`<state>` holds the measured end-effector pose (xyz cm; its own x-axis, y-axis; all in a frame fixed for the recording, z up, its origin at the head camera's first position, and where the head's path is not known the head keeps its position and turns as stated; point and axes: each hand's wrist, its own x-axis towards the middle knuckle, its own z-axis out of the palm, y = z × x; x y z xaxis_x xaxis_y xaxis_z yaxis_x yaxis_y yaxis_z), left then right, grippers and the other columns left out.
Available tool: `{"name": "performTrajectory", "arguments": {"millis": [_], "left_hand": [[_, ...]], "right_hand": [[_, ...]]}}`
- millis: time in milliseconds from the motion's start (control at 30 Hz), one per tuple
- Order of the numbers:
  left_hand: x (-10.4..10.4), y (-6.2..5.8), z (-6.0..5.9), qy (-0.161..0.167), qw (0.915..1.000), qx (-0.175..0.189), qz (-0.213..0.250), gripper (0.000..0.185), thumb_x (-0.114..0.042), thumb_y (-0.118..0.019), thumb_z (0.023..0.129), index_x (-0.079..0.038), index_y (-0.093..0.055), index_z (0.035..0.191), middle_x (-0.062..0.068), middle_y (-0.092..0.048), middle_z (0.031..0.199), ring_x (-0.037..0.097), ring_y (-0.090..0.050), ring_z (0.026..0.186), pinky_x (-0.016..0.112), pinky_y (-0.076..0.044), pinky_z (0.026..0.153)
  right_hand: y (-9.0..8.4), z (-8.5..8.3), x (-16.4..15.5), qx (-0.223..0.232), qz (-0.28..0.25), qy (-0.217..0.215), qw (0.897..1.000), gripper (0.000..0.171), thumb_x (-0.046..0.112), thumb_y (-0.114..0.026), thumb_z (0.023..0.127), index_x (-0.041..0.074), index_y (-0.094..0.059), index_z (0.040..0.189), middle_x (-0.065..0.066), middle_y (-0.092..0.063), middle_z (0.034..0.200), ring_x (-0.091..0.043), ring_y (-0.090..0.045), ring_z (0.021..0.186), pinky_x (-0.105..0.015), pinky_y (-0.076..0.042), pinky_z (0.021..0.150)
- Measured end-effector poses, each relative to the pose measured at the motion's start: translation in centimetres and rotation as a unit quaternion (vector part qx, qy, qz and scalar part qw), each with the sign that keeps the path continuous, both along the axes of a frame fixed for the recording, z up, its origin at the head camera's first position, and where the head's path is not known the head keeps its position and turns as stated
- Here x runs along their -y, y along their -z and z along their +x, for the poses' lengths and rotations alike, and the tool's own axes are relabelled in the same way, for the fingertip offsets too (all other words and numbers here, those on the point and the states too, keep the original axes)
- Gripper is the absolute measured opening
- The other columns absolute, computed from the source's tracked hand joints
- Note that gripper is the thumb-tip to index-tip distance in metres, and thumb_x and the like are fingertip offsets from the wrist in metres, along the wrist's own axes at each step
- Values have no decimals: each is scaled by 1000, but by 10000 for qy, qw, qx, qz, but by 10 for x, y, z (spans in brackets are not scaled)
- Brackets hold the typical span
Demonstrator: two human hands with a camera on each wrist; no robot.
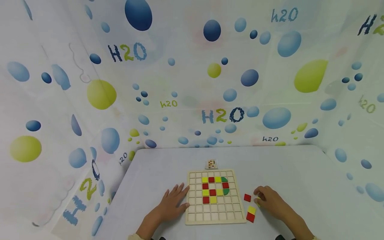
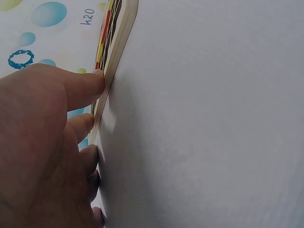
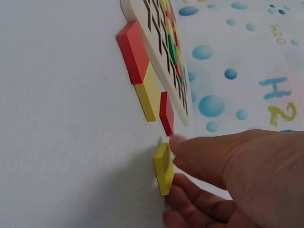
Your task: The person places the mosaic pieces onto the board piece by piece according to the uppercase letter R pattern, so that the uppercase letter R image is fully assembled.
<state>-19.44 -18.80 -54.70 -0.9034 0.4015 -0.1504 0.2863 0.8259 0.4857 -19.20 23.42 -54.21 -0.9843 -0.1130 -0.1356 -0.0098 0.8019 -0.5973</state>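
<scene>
A wooden grid board lies on the table, with red, yellow and green pieces set in its squares. My left hand rests at the board's left side, fingers spread; in the left wrist view the thumb and fingertips touch the board's edge. Right of the board, my right hand pinches a yellow square tile between thumb and fingers, low over the table. Close by lie a single red tile and, edge to edge, another yellow tile and red tile.
A small pattern card lies just behind the board. The white table reaches back to a curtain printed with blue and green bubbles, which also hangs at both sides.
</scene>
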Motion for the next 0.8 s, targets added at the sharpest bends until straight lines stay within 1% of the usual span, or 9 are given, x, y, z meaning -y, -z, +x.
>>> {"name": "performTrajectory", "arguments": {"millis": [67, 200, 267, 333, 433, 533, 633, 700, 800], "left_hand": [[0, 0, 0, -12, 10000, 12, 8, 72, -50, -58, 105, -17, -37, 165, 15, -28, 174, 42, -20, 161, 74, -10, 124], [0, 1, 1, -25, 10000, 3, -2, 72, -50, -58, 105, -17, -37, 165, 14, -28, 173, 42, -20, 161, 74, -11, 125], [0, 2, 1, -24, 10000, -10, -5, 72, -50, -58, 105, -18, -37, 165, 14, -28, 173, 42, -20, 161, 74, -11, 125], [0, 3, 0, -17, 10000, -14, -1, 72, -50, -58, 105, -18, -37, 165, 14, -28, 173, 42, -21, 161, 73, -11, 125], [0, 5, 0, -6, 10000, -24, 3, 73, -52, -58, 105, -18, -37, 165, 15, -28, 174, 42, -21, 161, 73, -11, 125], [1, 6, 0, 3, 10000, -41, 25, 73, -52, -57, 105, -18, -37, 165, 15, -28, 173, 43, -21, 161, 73, -11, 125], [2, 5, 0, 34, 9999, -89, 42, 72, -52, -57, 105, -17, -37, 165, 15, -28, 173, 43, -21, 161, 74, -11, 124], [2, 5, -1, 26, 9999, -116, 24, 72, -52, -57, 105, -17, -37, 165, 15, -28, 173, 43, -21, 161, 74, -11, 124], [2, 5, -1, 12, 10000, -82, 46, 72, -51, -58, 105, -17, -38, 165, 15, -29, 173, 43, -22, 161, 74, -11, 124]], "right_hand": [[1, 0, -1, 45, 93, 75, 9999, 31, 19, -85, 89, 8, -67, 112, -3, -58, 95, -16, -55, 89, -37, -56, 84], [5, 1, -5, 60, 210, 118, 9997, 30, 14, -86, 88, 5, -66, 108, -4, -56, 94, -18, -53, 88, -39, -57, 84], [6, 1, -6, -17, 189, 114, 9998, 29, 11, -85, 88, 5, -67, 110, -5, -58, 97, -18, -56, 91, -43, -59, 91], [7, 1, -8, -114, 165, 131, 9997, 30, 11, -84, 89, 5, -67, 113, -5, -60, 101, -19, -58, 96, -48, -59, 97], [9, 1, -12, -322, 275, 243, 9988, 35, 14, -86, 87, 4, -68, 116, -6, -62, 105, -20, -59, 99, -53, -56, 101], [11, 1, -16, -495, 450, 323, 9972, 34, 17, -87, 87, 2, -68, 111, -7, -62, 100, -21, -58, 91, -50, -58, 93], [13, 0, -15, -609, 494, 288, 9965, 28, 14, -84, 90, 1, -68, 109, -8, -61, 96, -20, -56, 87, -47, -60, 88], [13, -2, -13, -634, 421, 177, 9969, 24, 9, -82, 91, 2, -68, 110, -7, -60, 98, -19, -55, 88, -44, -60, 88], [10, -4, -10, -469, 250, 16, 9986, 24, 6, -80, 92, 5, -69, 113, -7, -60, 104, -18, -56, 93, -45, -59, 94]]}}
